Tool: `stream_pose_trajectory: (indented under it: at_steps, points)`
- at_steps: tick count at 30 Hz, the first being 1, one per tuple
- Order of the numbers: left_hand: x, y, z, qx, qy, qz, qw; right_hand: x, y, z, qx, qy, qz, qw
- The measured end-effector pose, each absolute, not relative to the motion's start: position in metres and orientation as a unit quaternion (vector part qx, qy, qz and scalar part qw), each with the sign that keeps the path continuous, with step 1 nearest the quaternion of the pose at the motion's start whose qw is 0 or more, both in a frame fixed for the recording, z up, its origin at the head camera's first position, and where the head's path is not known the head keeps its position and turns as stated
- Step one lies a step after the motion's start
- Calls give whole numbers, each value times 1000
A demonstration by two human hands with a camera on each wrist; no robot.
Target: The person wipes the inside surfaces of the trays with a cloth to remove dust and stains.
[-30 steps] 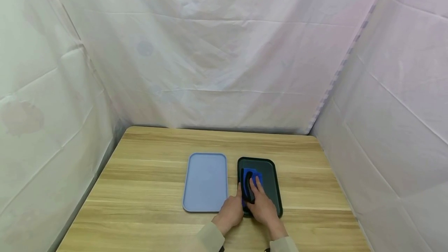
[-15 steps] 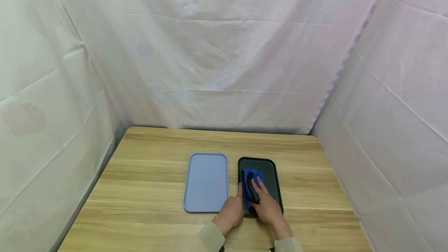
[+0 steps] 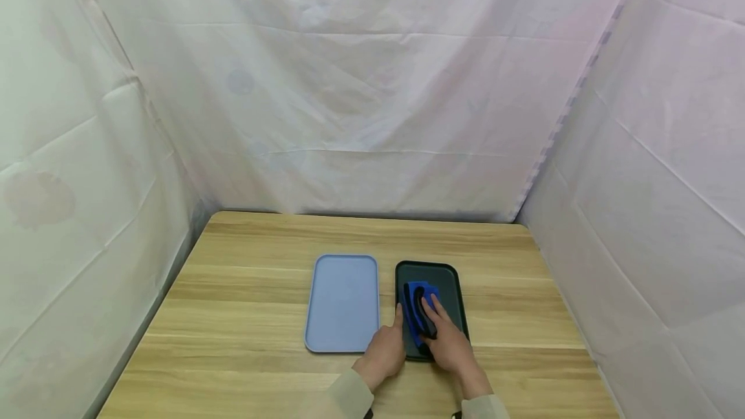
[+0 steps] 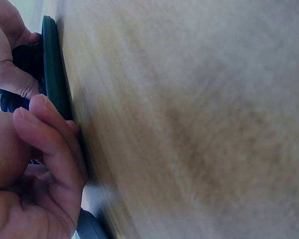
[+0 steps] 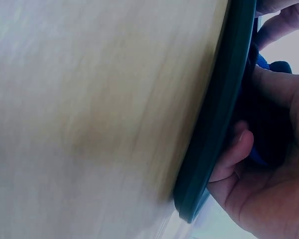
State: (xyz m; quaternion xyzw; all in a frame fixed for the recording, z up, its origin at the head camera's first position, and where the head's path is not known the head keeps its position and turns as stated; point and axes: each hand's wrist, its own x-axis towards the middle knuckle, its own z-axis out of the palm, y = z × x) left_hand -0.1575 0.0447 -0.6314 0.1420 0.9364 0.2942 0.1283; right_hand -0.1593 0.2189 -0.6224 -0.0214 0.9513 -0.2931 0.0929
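A blue and black item with curved black parts lies inside the dark green tray, its top leaning left. My right hand grips the item's lower right part, fingers spread over it. In the right wrist view, thumb and fingers of that hand are round its dark body beside the tray rim. My left hand touches the tray's left edge with a straight index finger. The left wrist view has the other fingers of this hand bent near the green rim, holding nothing visible.
A light blue tray lies left of the green one on the wooden table, a narrow gap between them. White sheets hang behind the table and along both sides.
My right hand has shifted a little to the right, and the lower end of the blue and black item has swung right with it. My left hand and both trays have stayed in place.
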Motion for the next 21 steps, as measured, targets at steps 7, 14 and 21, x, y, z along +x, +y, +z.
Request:
stream_pose_trajectory:
  at_steps: [7,14,21]
  points:
    - [-157,45,-630,137,937,293,132,-158,225,-622,-16,951,-293,95]
    - [-156,44,-628,134,937,292,136,-156,231,-621,-17,952,-289,97]
    - [-155,44,-626,130,935,299,141,-156,239,-620,-11,954,-283,102]
